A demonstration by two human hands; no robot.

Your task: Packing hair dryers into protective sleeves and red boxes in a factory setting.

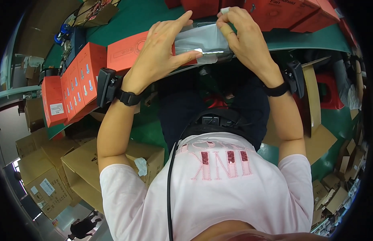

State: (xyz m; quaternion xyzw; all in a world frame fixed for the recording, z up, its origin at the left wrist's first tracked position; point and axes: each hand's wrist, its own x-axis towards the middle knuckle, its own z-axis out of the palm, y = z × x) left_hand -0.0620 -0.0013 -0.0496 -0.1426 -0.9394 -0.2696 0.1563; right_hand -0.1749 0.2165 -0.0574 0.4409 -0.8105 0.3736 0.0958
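Pink shirt (218, 188) fills the bottom of the view, with a black cable (169, 193) running down it and a black belt pack (212, 119) just above. Both forearms go up from there, each with a black wrist strap carrying a small black box. Up top, the left hand (162, 54) and right hand (240, 34) are both on a clear plastic bag (202, 42), held up above the edge of the green worktop (142, 16). Left grip is clenched on the bag's left end, thumb underneath and fingers stretched flat over the top. Right grip pinches the bag's right end, fingers curled over the upper edge; one finger has a strip of tape around it. Can't really tell what's inside the bag, it's shiny and glaring. Just behind the left hand lies an orange box (126, 52) flat on the worktop, and more orange boxes (73, 88) are stacked off to the left. Brown cardboard cartons (53, 168) sit on the floor at the lower left.
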